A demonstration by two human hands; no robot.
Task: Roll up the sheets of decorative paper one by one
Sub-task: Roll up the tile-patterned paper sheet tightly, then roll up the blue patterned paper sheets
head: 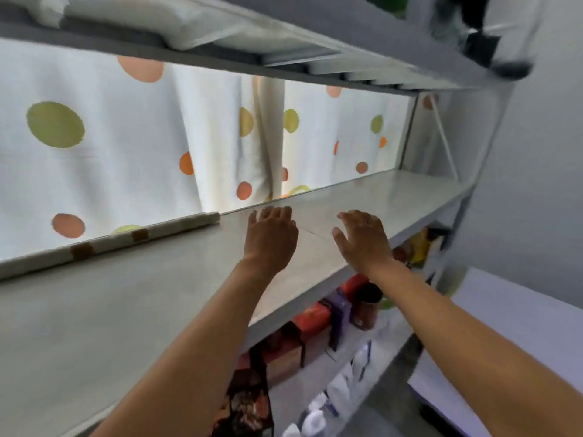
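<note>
Both forearms reach up & away from the viewer over a grey shelf board [104,310], bare, no sleeves showing. Left hand [272,234] hovers palm-down above the board, fingers spread & relaxed, gripping nothing. Right hand [362,238] sits just beside it to the right, same pose: fingers loose, thumb out, nothing held. Can't tell if either palm actually touches the surface.

Rolled sheet of decorative paper [110,241] lies along the back edge of the same board, off to the left of the left hand & apart from it; cream w/ brown patches, already in a tight tube, running diagonally toward the left frame edge.

Behind the shelving unit hangs a white curtain [126,137] w/ green, orange & pink dots, backlit. Upper shelf [220,63] overhead carries flat pale items, too blurred to name; something dark & fuzzy sits at its far right end.

Below the board, lower shelf shows orange-red boxes [310,320], a purple carton [340,313], a brown jar [366,307] w/ dark lid, plus white bottles [315,417] further down. No brand, label or writing is legible, since all of it is motion-blurred. Grey wall [542,184] on the right; pale lilac surface [504,326] at bottom right.
</note>
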